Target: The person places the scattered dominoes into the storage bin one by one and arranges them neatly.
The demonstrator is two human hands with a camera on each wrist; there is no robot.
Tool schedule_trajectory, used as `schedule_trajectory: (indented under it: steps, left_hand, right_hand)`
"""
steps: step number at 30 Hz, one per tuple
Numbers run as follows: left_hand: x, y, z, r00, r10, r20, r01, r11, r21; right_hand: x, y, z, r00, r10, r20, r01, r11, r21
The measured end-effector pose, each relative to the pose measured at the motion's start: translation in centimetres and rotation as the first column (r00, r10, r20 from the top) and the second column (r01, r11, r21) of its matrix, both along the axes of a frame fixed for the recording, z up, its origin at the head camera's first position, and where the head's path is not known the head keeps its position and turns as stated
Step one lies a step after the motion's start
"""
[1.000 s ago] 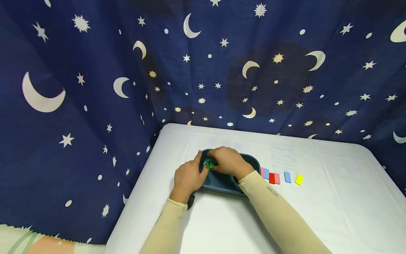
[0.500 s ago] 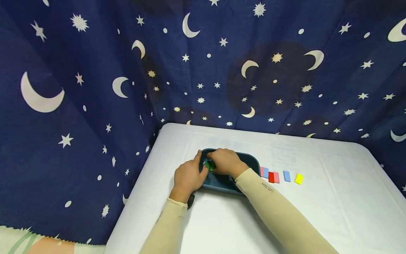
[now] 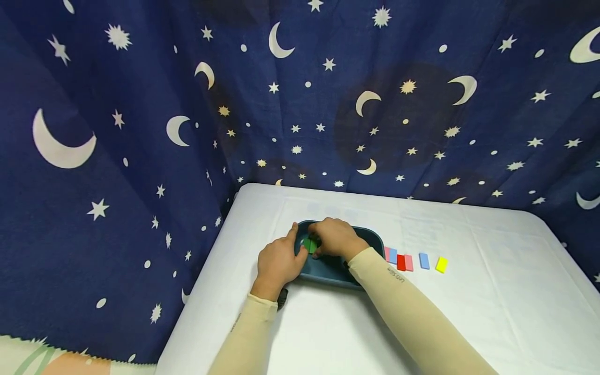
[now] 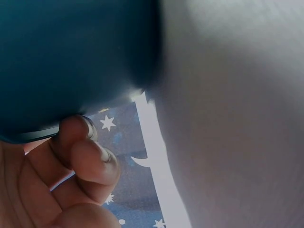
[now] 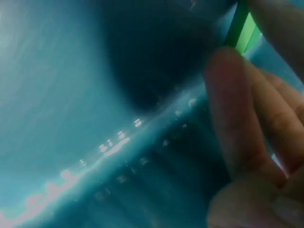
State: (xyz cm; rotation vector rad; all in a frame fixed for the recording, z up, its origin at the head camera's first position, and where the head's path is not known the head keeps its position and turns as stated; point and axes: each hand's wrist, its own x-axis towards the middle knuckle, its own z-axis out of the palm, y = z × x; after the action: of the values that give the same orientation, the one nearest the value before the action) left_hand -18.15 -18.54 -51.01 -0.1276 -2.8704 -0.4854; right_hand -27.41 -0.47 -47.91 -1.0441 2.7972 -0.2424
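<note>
A dark teal plastic bin [image 3: 330,282] sits on the white-covered table. My left hand [image 3: 279,260] grips its left end, the thumb over the rim on the inside. In the left wrist view, curled fingers [image 4: 97,161] lie against the outside of the bin wall. My right hand [image 3: 336,238] reaches down into the bin's left part and pinches a green block [image 3: 313,246]. That green block [image 5: 246,33] shows between fingertip and thumb in the right wrist view. Green surfaces sit side by side there, partly hidden by the fingers.
Right of the bin lie small flat blocks: a pink and a blue [image 3: 392,255] one, a red [image 3: 401,262] and a pink [image 3: 409,263] one, a lone blue [image 3: 424,261] one and a yellow [image 3: 441,264] one. A navy curtain [image 3: 300,104] hangs behind the table.
My right hand shifts slightly inside the bin, and more of the green shows between its fingers now. My left hand keeps its grip on the bin.
</note>
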Motion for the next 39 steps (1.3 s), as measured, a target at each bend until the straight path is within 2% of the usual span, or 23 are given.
schedule_trajectory:
  steps: [9, 24, 33, 39]
  left_hand:
    - [0.0, 0.0, -0.1, 1.000, 0.003, -0.015, -0.003, 1.000, 0.015]
    - [0.1, 0.1, 0.0, 1.000, 0.002, 0.001, -0.002, 1.000, 0.021]
    - [0.3, 0.5, -0.1, 1.000, 0.007, 0.001, -0.007, 1.000, 0.011]
    - [0.6, 0.4, -0.2, 1.000, 0.015, 0.004, -0.015, 1.000, 0.008]
  right_hand:
    - [0.0, 0.0, -0.1, 1.000, 0.009, 0.008, -0.008, 0.999, -0.032]
    - [0.3, 0.1, 0.1, 0.999, -0.008, 0.038, 0.010, 0.998, -0.056]
    - [0.5, 0.8, 0.6, 1.000, -0.005, 0.009, 0.005, 0.999, -0.037]
    - [1.4, 1.4, 1.6, 1.000, 0.005, -0.022, -0.006, 0.999, -0.032]
